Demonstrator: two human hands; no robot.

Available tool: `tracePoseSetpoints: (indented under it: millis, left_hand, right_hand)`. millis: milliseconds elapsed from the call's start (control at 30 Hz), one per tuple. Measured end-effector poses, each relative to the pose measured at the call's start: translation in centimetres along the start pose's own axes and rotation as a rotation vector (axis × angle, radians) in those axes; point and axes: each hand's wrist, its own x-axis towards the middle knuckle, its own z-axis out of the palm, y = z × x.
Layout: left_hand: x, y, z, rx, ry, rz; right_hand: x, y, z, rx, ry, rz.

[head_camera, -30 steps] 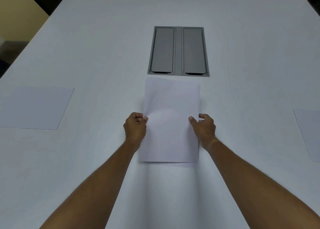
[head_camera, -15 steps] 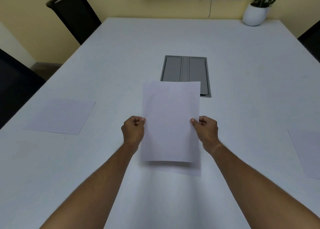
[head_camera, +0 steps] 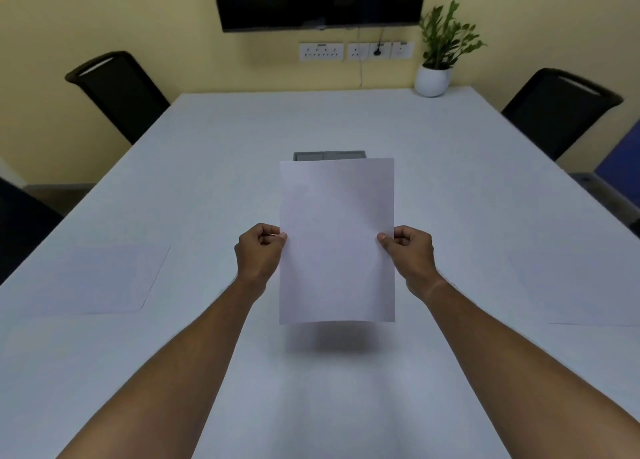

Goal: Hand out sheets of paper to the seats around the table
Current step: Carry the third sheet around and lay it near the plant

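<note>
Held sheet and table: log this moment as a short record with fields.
held sheet: white paper, lifted clear of the table, shadow beneath
left hand: pinch grip on the sheet's left edge
right hand: pinch grip on the right edge
sheets laid: one at left, one at right
table: white, grey cable box mostly hidden behind the sheet
far seats: black chairs at left and right, no sheets before them

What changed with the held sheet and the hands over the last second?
The held sheet went from lying flat on the table to lifted clear, its shadow now below it. The view tilted up to show chairs and wall. Unchanged: left hand and right hand pinch its side edges; the left sheet and right sheet lie flat.
</note>
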Motion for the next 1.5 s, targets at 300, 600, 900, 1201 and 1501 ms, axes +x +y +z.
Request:
tracePoseSetpoints:
  millis: [300,600,900,1201,1501]
  left_hand:
    - [-1.7,5.3,3.1,-0.032,-0.25,0.166]
    - [-8.6,9.6,9.7,-0.095,-0.552,0.313]
    - [-21.2,12.9,19.1,-0.128,-0.87,0.356]
    - [-36.9,15.0,29.9,-0.121,-1.058,0.413]
    - [-50.8,17.5,40.6,-0.126,-1.136,0.47]
  right_hand:
    - [-6.0,-3.2,-6.3,0.005,0.288,-0.081]
    - [-15.4,-3.8,-15.7,-0.006,0.622,-0.122]
    - [-25.7,-2.2,-27.9,-0.011,0.962,-0.112]
    - [-35.5,0.0,-41.9,0.031,1.153,-0.106]
    - [-41.2,1.2,-57.4,-0.011,1.239,-0.107]
